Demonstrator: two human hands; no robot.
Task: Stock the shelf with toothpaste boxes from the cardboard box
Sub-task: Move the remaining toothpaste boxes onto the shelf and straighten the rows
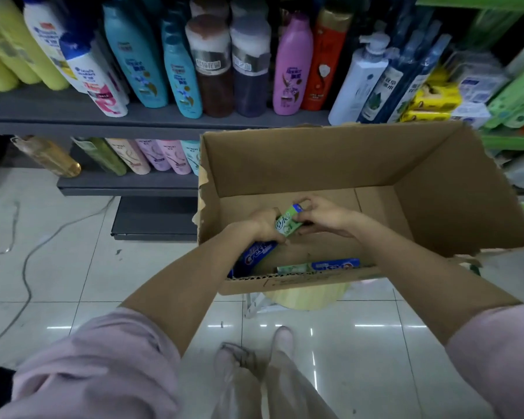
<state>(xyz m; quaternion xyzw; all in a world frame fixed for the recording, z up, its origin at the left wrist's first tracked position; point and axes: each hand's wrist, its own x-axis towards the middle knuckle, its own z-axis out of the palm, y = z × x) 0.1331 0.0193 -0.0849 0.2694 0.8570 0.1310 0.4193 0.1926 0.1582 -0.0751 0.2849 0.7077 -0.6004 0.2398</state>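
— Both hands are down inside the cardboard box, are they?

— Yes, close together over the middle of it. My left hand has its fingers curled round the upper end of a blue toothpaste box, which slants down towards the near-left corner. My right hand pinches a green toothpaste box between thumb and fingertips, and that green one sits tilted between the two hands, touching the left as well.

— Anything else in the carton?

— Two more along the near wall, lying flat end to end: a pale green toothpaste box and, just right of it, a second blue toothpaste box. Bare cardboard floor shows beyond my hands.

— Where does the carton stand?

— On a round wooden stool, whose top peeks out under the near edge, on a glossy white tiled floor. Right behind it runs the grey shelf, crowded with shampoo bottles: yellow, white, teal, brown, pink, red. A lower shelf to the left carries more bottles, smaller and pastel.

— And you?

— Pink sleeves pushed up past the elbows, forearms bare, pale trousers and a shoe below. A thin cable snakes over the tiles on my left.
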